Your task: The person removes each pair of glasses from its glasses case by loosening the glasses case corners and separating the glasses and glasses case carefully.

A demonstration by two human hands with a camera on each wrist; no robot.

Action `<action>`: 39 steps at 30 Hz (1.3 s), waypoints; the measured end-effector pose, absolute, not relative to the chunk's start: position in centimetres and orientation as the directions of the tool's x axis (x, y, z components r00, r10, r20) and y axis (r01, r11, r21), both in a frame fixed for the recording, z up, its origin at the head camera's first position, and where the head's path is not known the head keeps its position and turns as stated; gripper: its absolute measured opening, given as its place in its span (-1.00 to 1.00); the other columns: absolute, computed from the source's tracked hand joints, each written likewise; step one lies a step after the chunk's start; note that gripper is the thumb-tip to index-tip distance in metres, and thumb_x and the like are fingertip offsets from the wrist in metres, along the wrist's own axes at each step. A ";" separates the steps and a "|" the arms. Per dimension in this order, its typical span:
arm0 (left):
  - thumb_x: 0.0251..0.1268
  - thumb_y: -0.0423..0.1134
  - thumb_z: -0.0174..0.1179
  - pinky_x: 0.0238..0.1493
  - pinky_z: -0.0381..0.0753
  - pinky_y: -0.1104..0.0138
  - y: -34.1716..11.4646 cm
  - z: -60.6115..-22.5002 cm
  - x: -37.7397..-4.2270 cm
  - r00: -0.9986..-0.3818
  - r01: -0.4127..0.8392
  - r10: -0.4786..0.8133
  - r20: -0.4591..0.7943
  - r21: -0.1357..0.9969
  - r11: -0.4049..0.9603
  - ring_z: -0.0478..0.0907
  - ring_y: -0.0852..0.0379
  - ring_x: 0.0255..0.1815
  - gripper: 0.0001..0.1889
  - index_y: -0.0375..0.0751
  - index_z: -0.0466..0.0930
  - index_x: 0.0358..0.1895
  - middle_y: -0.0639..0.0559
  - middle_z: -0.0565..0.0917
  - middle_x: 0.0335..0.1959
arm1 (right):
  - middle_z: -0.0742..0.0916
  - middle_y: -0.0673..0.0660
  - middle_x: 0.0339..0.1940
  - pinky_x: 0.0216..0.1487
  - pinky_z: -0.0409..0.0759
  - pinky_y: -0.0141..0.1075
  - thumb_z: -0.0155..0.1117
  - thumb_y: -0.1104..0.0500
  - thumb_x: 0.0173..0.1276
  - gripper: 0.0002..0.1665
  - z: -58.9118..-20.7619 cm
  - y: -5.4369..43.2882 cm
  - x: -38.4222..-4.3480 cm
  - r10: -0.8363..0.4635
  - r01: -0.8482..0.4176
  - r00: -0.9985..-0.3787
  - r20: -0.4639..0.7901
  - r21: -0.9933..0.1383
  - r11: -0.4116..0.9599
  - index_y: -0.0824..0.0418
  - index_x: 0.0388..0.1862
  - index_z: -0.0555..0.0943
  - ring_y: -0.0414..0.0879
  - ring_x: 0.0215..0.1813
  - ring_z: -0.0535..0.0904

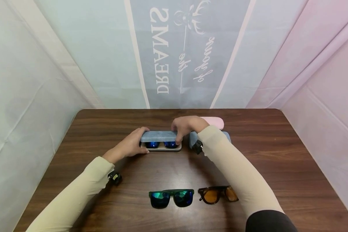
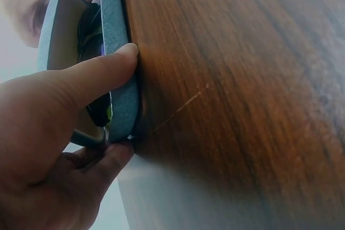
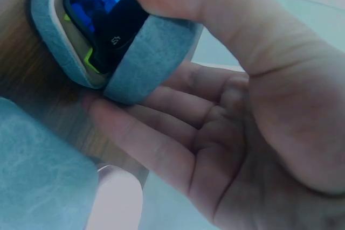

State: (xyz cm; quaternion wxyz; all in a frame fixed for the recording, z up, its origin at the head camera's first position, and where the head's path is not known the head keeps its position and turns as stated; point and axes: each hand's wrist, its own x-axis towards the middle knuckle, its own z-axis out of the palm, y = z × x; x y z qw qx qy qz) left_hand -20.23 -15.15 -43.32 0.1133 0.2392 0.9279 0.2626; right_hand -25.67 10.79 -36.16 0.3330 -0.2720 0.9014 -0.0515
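Observation:
A blue-grey glasses case [image 1: 159, 136] sits on the table toward the back, its lid part-way down. Inside it lie sunglasses [image 3: 99, 1] with blue mirrored lenses and a black frame with lime-green accents. My left hand [image 1: 131, 141] grips the left end of the case; in the left wrist view its thumb [image 2: 110, 74] presses the front wall of the base. At the other end, my right hand [image 1: 187, 125] holds the lid. Its thumb lies on the lid's front edge, and its fingers [image 3: 156, 144] reach round the end and back.
Right of the case stand another blue-grey case [image 1: 193, 139], partly behind my right wrist, and a pink case [image 1: 215, 122]. Nearer me lie sunglasses with green-blue lenses [image 1: 183, 198] and tortoiseshell glasses with amber lenses [image 1: 211, 195], partly overlapped by my right sleeve. A printed curtain [image 1: 110, 58] hangs behind the table.

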 end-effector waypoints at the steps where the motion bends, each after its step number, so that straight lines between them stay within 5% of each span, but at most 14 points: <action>1: 0.09 -0.20 0.58 0.24 0.46 -0.05 -15.2 -43.4 -20.2 -0.859 0.387 0.506 -0.082 0.543 0.746 0.46 -0.17 0.22 -0.13 -0.30 0.26 0.41 -0.30 0.46 0.28 | 0.58 0.13 0.35 0.24 0.53 -0.15 0.53 0.00 0.17 -0.14 -36.1 10.8 -25.7 -0.528 -0.453 -0.623 -0.578 -0.283 0.845 0.24 0.42 0.48 -0.06 0.22 0.54; 8: 0.02 -0.18 0.62 0.30 0.42 -0.06 -15.4 -43.6 -20.5 -0.865 0.373 0.495 -0.080 0.557 0.742 0.44 -0.17 0.29 -0.09 -0.31 0.29 0.41 -0.27 0.47 0.32 | 0.67 0.09 0.02 -0.07 0.57 -0.32 0.49 0.12 0.17 -0.37 -36.2 11.5 -26.7 -0.574 -0.372 -0.551 -0.605 -0.438 0.818 0.29 0.22 0.60 -0.21 -0.22 0.60; 17: -0.03 -0.16 0.65 0.33 0.41 -0.07 -15.6 -43.5 -20.6 -0.874 0.348 0.477 -0.091 0.568 0.746 0.42 -0.20 0.36 -0.04 -0.30 0.28 0.44 -0.27 0.46 0.36 | 0.46 0.24 0.48 0.20 0.57 -0.26 0.44 0.06 0.38 -0.17 -36.1 11.9 -27.2 -0.554 -0.225 -0.503 -0.664 -0.518 0.825 0.33 0.51 0.36 -0.06 0.18 0.65; 26: -0.05 -0.15 0.66 0.21 0.49 -0.03 -15.6 -43.5 -20.6 -0.886 0.307 0.451 -0.113 0.587 0.750 0.51 -0.15 0.19 -0.01 -0.27 0.24 0.44 -0.27 0.51 0.28 | 0.35 0.27 0.56 0.25 0.55 -0.25 0.33 0.11 0.49 -0.20 -36.6 13.1 -27.5 -0.582 -0.075 -0.453 -0.675 -0.622 0.779 0.37 0.56 0.27 0.03 0.42 0.46; 39: -0.02 -0.20 0.64 0.16 0.52 -0.02 -15.7 -43.6 -20.5 -0.884 0.307 0.457 -0.103 0.610 0.731 0.53 -0.15 0.13 0.07 -0.25 0.07 0.48 -0.30 0.50 0.23 | 0.35 0.31 0.55 0.40 0.41 -0.11 0.08 0.03 0.64 -0.21 -37.3 14.2 -27.8 -0.622 0.007 -0.419 -0.662 -0.687 0.727 0.37 0.62 0.09 0.13 0.50 0.36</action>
